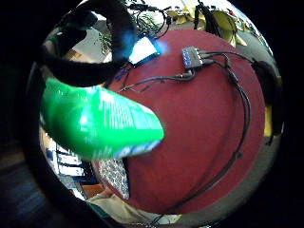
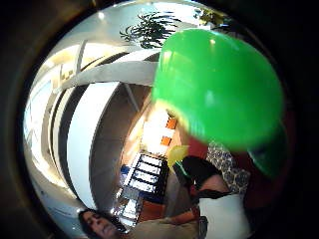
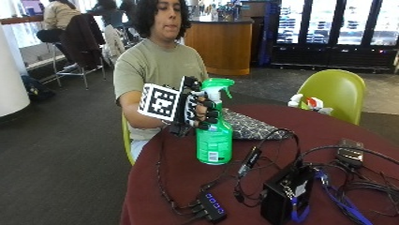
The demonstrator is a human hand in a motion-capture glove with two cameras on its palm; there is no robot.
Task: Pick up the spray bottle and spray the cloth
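A green spray bottle (image 3: 214,133) with a white label is held upright just above the dark red table (image 3: 187,187). My gloved right hand (image 3: 198,108) grips its neck below the green trigger head, fingers curled round it. The bottle's body (image 1: 102,123) fills much of the little finger side palm view, and its green top (image 2: 219,87) fills the thumb side palm view. A patterned grey-and-white cloth (image 3: 249,125) lies flat on the table right behind the bottle, toward the person; its edge (image 1: 115,175) shows beneath the bottle.
Black cables (image 3: 249,164), a small hub with blue lights (image 3: 212,206) and a black box (image 3: 287,190) lie on the table's near side. A yellow-green chair (image 3: 333,91) stands at the far edge. A small white and red object (image 3: 308,103) sits near it.
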